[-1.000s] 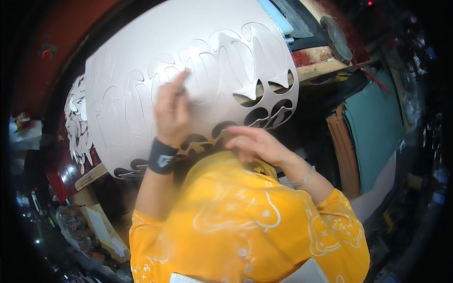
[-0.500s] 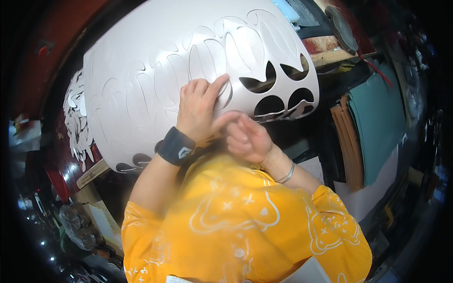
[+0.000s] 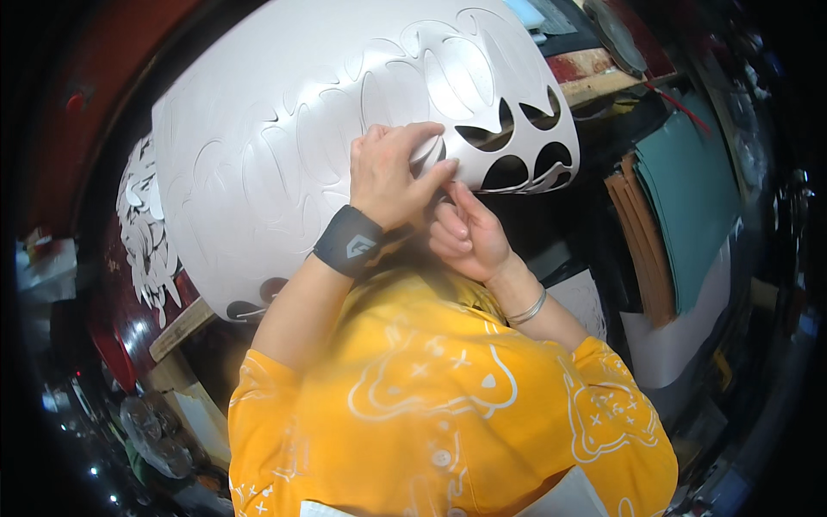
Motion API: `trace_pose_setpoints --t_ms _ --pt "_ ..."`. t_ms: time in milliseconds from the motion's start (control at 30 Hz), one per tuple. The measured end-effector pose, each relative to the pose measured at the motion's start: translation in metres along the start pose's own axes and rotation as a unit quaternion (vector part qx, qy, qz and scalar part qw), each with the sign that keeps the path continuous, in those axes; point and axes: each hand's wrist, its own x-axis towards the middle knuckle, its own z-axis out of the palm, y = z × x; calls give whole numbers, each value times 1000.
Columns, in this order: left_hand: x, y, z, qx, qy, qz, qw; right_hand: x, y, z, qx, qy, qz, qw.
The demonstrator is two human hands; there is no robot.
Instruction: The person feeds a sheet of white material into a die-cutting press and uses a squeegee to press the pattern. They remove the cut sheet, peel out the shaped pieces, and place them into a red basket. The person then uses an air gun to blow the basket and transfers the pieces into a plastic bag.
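Note:
A large pale sheet [image 3: 250, 103], scored with curved leaf-like outlines, bends down over the table's near edge. My left hand [image 3: 388, 168], with a dark wristband, lies on its near part. The thumb and forefinger close around a cut shape [image 3: 428, 155] that tilts partly out of the sheet, a dark gap beside it. Just below the left thumb is my right hand [image 3: 469, 233], its fingers curled and the thumb tip near the sheet's underside. What the right fingertips hold, if anything, is hidden. Dark cut-out openings run along the sheet's right end.
Loose pale cut pieces [image 3: 146, 241] are heaped on the dark red table at the left. Green sheets [image 3: 689, 207] and brown sheets [image 3: 639, 250] stand at the right. A wooden edge [image 3: 603, 84] and a grey oval object [image 3: 616, 36] are at the far right.
Both my hands have shifted slightly right. The left thumb has come up toward the forefinger at the cut shape, which now stands tilted. The sheet's right-end openings have shifted a little upward.

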Motion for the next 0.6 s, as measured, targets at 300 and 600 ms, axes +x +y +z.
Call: trace_pose_setpoints --t_ms 300,600 --pt "16 -49 -60 -503 250 -290 775 7 8 9 -13 250 -98 963" --pt "-18 -42 -94 28 -21 73 997 -13 50 32 -80 143 68 984"
